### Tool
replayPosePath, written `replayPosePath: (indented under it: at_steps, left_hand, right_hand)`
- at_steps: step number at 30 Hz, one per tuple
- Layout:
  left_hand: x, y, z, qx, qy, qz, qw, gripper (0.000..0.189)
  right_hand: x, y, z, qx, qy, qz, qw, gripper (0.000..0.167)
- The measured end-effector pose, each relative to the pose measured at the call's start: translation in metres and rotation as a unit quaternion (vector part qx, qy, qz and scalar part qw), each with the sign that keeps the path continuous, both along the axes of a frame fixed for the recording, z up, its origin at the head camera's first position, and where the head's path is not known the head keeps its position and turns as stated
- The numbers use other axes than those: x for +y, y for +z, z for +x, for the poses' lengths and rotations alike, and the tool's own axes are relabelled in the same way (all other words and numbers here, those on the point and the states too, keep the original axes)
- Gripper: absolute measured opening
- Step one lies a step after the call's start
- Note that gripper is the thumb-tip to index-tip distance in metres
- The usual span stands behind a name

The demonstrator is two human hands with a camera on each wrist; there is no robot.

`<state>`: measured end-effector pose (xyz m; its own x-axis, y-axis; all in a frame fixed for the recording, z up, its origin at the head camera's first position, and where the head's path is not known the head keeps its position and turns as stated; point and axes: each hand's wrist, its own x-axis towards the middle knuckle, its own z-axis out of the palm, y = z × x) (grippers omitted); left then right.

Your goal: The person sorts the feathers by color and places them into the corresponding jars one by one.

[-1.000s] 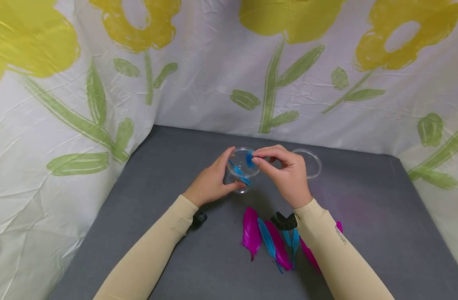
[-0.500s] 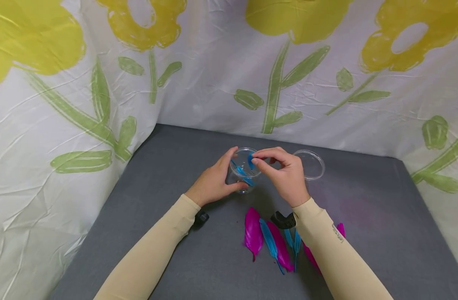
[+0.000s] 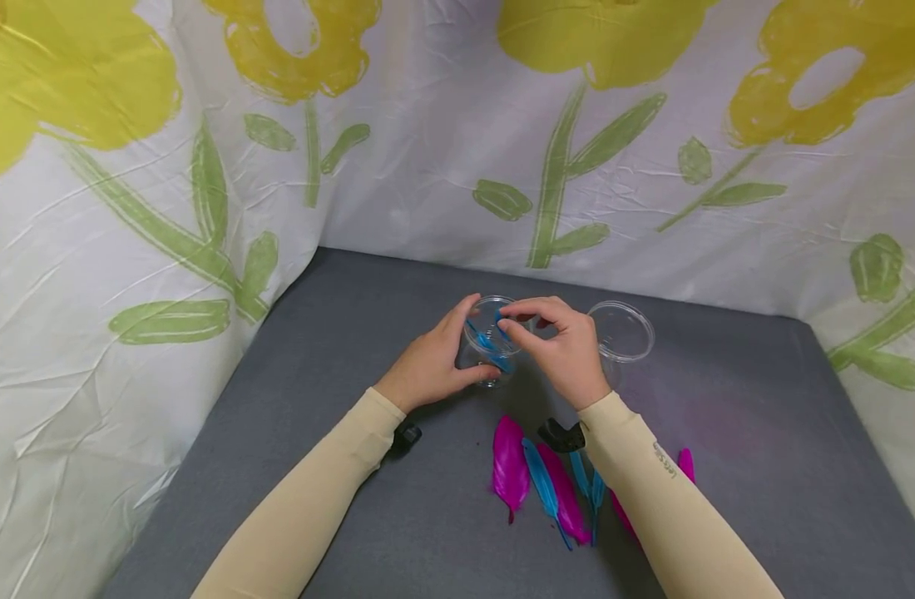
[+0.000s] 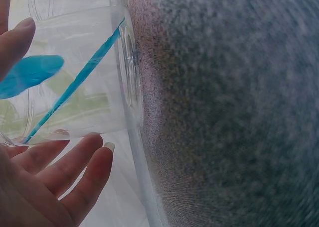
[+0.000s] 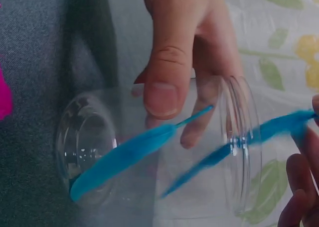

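My left hand grips a clear plastic jar around its side, thumb on the near wall. The jar stands upright on the table with its mouth uncovered. Inside it a blue feather leans diagonally, quill up. Between thumb and fingertips, my right hand pinches a second blue feather at the jar's mouth. In the right wrist view, this feather's lower part reaches past the rim into the jar. The right fingers hide much of it in the head view.
A clear round lid lies right of the jar. Nearer on the grey table lie magenta feathers and blue feathers, some partly hidden by the right forearm. A white curtain with yellow flowers hangs behind and at the sides.
My right hand has shifted slightly left over the jar's mouth, and the pinched blue feather has gone lower into it. The left hand keeps its grip; the whole view has drifted slightly.
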<state>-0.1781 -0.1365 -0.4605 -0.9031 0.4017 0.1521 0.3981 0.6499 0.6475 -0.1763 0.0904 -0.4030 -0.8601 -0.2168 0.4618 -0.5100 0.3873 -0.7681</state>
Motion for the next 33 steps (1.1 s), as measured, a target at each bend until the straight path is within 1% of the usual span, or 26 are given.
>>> replayPosePath:
  at_steps: [4, 11, 24, 29, 33]
  left_hand:
    - [0.001, -0.001, 0.0, -0.004, 0.001, 0.005, 1.0, 0.112]
    - [0.001, 0.0, 0.001, -0.001, -0.001, 0.009, 1.0, 0.113]
    - [0.001, -0.001, -0.002, -0.008, 0.007, 0.007, 0.9999, 0.113]
    - [0.002, -0.002, -0.002, -0.005, 0.01, 0.005, 0.9999, 0.113]
    - [0.001, -0.001, -0.001, -0.003, 0.009, 0.002, 1.0, 0.113]
  right_hand:
    - [-0.001, 0.0, 0.001, 0.011, -0.005, 0.019, 0.9998, 0.018]
    - [0.0, 0.001, 0.006, 0.01, -0.008, 0.036, 0.9993, 0.019]
    - [0.009, -0.001, 0.018, 0.007, -0.007, 0.047, 0.9988, 0.019]
    - [0.014, -0.005, 0.028, 0.006, -0.009, 0.068, 0.9976, 0.02]
    - [0.022, -0.011, 0.042, 0.014, 0.0, 0.089, 0.9959, 0.021]
